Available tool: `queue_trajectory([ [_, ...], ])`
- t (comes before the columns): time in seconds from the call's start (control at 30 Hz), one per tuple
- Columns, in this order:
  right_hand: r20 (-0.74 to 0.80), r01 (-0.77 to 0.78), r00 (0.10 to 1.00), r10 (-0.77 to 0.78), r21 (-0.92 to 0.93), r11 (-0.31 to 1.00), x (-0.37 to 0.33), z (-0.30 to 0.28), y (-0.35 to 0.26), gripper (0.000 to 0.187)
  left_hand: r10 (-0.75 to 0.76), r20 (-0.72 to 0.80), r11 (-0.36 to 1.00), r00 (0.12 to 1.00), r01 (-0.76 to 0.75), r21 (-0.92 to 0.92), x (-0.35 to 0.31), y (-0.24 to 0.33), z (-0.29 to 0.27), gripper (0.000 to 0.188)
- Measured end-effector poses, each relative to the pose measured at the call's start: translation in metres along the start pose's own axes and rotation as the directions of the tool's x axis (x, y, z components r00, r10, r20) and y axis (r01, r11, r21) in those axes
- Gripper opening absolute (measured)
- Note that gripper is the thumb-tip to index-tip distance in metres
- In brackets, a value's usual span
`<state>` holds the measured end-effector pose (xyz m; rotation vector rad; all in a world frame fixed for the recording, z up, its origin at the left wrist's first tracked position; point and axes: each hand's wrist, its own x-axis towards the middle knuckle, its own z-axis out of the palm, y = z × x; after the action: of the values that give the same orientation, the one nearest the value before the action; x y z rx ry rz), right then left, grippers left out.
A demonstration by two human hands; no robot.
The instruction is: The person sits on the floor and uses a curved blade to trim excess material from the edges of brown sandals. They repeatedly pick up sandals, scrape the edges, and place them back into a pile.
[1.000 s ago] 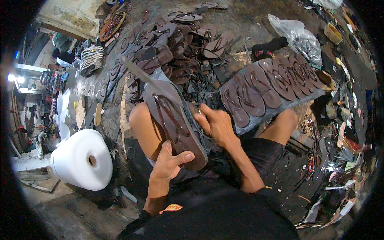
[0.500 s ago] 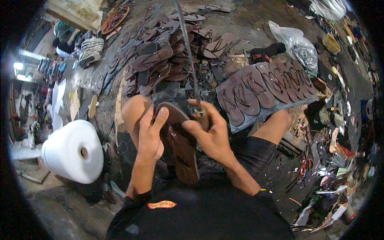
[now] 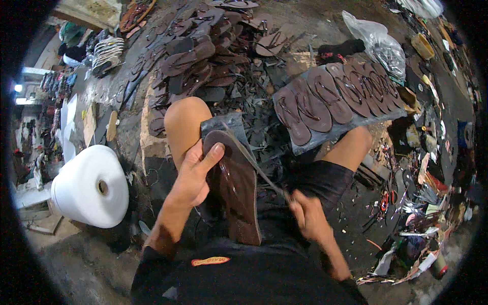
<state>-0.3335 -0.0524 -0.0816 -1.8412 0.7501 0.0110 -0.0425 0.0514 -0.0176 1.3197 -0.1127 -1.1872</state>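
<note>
My left hand [image 3: 194,172] grips a brown flip-flop [image 3: 239,203] over my lap, its thumb pressed on the top of the sole near the far, rounded end. Dark glossy straps show on the sole. Behind that end sticks out a dark grey sheet [image 3: 235,123], apparently under the sole. In my right hand [image 3: 311,216], closed round the near end, is a long, thin knife [image 3: 262,172]. Its blade slants away to the upper left along the flip-flop's right edge; whether it touches the edge I cannot tell. My fingers hide the handle.
Right of centre, several brown flip-flops [image 3: 317,99] lie in a row on a grey sheet. A heap of flip-flops [image 3: 195,58] and dark scraps [image 3: 259,119] spreads ahead. A white roll [image 3: 84,190] stands left; scissors [image 3: 386,201] and litter lie right. Beyond is a clear plastic bag [image 3: 378,53].
My right hand has drawn back toward my body and to the right. The knife blade, which pointed far upward, now slants across the flip-flop's right side. My left hand keeps its hold.
</note>
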Motion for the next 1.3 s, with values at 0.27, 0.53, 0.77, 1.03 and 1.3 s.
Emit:
queue_trajectory([
  [0.27, 0.218, 0.283, 0.936, -0.276, -0.001, 0.959, 0.155, -0.048, -0.055, 0.046, -0.048, 0.093, 0.988, 0.995, 0.033, 0.148, 0.017, 0.017, 0.003, 0.040],
  [0.53, 0.310, 0.379, 0.875, -0.373, 0.042, 0.924, 0.200, -0.067, -0.095, 0.046, 0.072, 0.131, 0.926, 0.989, -0.115, 0.359, 0.024, 0.019, -0.001, 0.041],
  [0.77, -0.384, 0.333, 0.914, -0.131, 0.527, 0.782, 0.137, -0.046, -0.085, 0.034, 0.126, 0.091, 0.885, 0.988, -0.153, 0.439, 0.018, 0.034, 0.017, 0.028],
  [1.03, -0.384, 0.385, 0.909, -0.162, 0.625, 0.679, 0.127, -0.055, -0.100, 0.014, 0.351, 0.242, 0.936, 0.905, -0.334, -0.108, 0.011, 0.020, 0.047, 0.052],
  [1.3, -0.357, 0.258, 0.934, 0.005, 0.683, 0.683, 0.135, 0.005, -0.090, 0.027, 0.750, -0.089, 0.628, 0.655, -0.749, -0.212, 0.025, -0.038, 0.055, 0.100],
])
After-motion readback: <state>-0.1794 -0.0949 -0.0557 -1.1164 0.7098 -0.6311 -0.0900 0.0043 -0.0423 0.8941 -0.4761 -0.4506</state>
